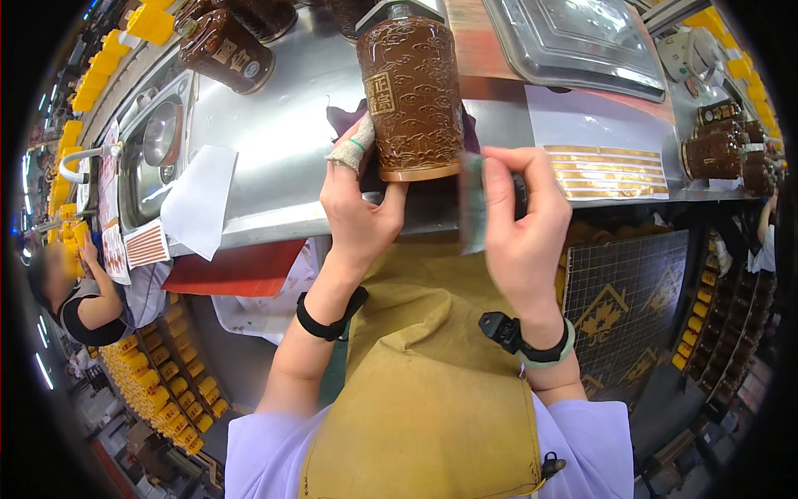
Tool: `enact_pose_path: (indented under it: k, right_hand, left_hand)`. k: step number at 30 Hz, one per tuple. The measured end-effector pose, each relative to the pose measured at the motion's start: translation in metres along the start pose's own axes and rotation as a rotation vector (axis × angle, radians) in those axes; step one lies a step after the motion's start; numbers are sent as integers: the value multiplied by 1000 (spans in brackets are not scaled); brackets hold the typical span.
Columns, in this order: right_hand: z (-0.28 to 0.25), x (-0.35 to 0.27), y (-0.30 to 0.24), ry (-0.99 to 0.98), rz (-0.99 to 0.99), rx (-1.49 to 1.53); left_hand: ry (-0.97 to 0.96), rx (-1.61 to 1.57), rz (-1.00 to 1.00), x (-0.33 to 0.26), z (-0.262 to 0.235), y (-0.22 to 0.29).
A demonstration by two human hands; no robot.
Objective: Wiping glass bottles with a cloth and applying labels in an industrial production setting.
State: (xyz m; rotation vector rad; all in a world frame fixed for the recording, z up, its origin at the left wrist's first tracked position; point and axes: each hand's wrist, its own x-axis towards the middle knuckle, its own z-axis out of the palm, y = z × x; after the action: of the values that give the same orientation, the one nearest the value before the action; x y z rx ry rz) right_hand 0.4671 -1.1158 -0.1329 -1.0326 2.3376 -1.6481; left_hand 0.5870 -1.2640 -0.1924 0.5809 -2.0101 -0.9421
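Note:
In front of me is a brown glazed bottle point(411, 91) with raised cloud-like patterns and a gold label block; its lighter base rim is toward me. My left hand point(362, 200) grips its lower left side, thumb under the base. A knitted finger cover point(353, 148) is on that hand. Just right of the base, my right hand point(525, 212) is closed on a flat grey-green pad point(473, 204), smeared by motion. Whether the pad touches the bottle I cannot tell. Dark purple cloth point(470, 131) shows behind the bottle, mostly hidden.
Another brown bottle point(226, 51) stands at the back left of the steel table point(287, 137). A sink with a metal bowl point(163, 133) is at far left. To the right lie a sheet of gold strips point(605, 171) and a clear-lidded tray point(573, 41). Another person point(79, 287) works at left.

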Motion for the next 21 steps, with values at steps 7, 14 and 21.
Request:
enact_pose_path:
  k: [7, 14, 21]
  right_hand:
    - [-1, 16, 9, -2, 119, -187]
    - [4, -4, -9, -19, -14, 102]
    - [-8, 19, 14, 51, 35, -150]
  left_hand:
    - [-47, 33, -31, 3, -3, 7]
    - [135, 217, 420, 0, -3, 27]
    - [87, 358, 430, 0, 1, 27]
